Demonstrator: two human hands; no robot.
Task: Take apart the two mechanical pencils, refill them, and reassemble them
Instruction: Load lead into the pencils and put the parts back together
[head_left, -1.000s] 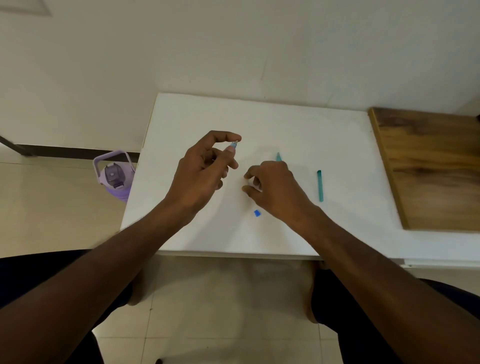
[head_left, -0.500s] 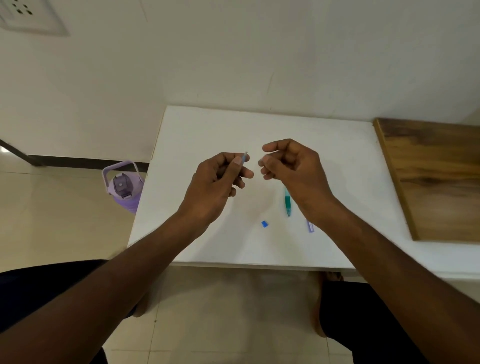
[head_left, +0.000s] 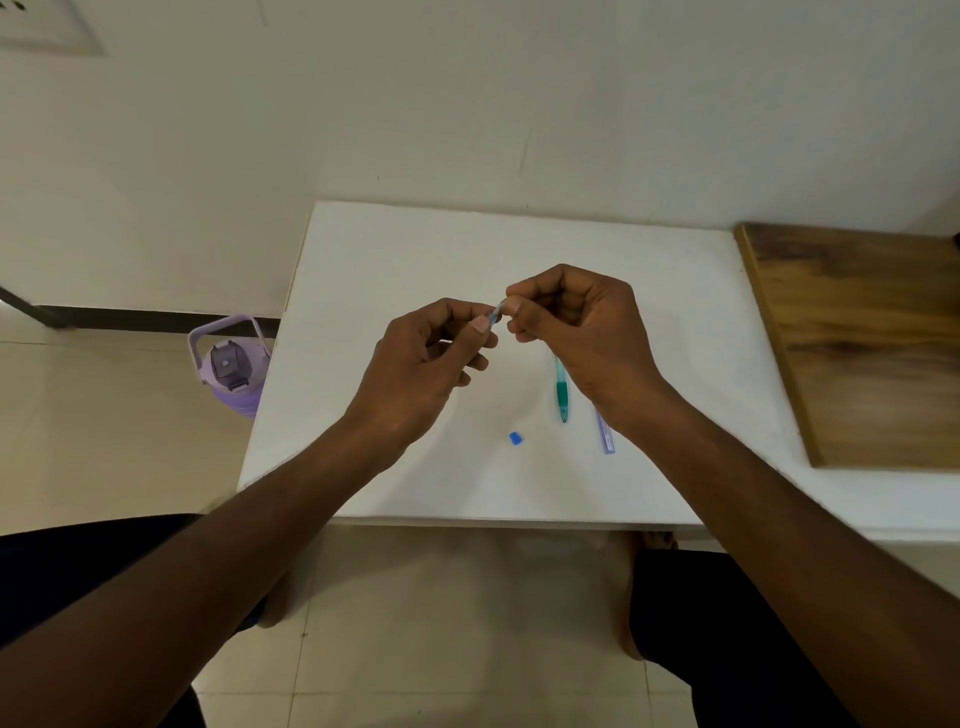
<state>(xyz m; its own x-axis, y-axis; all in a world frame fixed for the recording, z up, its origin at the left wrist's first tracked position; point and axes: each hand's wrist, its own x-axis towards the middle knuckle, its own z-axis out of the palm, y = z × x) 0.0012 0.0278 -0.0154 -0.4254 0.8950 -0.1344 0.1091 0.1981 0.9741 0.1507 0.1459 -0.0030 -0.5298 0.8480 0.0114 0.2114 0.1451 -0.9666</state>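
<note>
My left hand (head_left: 423, 364) holds a small bluish pencil part (head_left: 496, 313) between thumb and fingers, above the white table (head_left: 395, 260). My right hand (head_left: 576, 322) is pinched at the part's upper end; whatever it holds there is too small to make out. A green mechanical pencil (head_left: 561, 392) lies on the table under my right wrist, tip towards me. A pale purple tube (head_left: 606, 439) lies to its right, partly hidden by my forearm. A small blue cap (head_left: 515, 439) lies loose near the table's front.
A wooden board (head_left: 862, 343) covers the table's right end. A purple water bottle (head_left: 231, 371) stands on the floor left of the table. The wall runs along the table's far edge. My knees and feet are below the front edge.
My right hand has lifted off the table and closed in on the part in my left hand until the fingertips meet. The camera has tilted, so the table sits lower in view.
</note>
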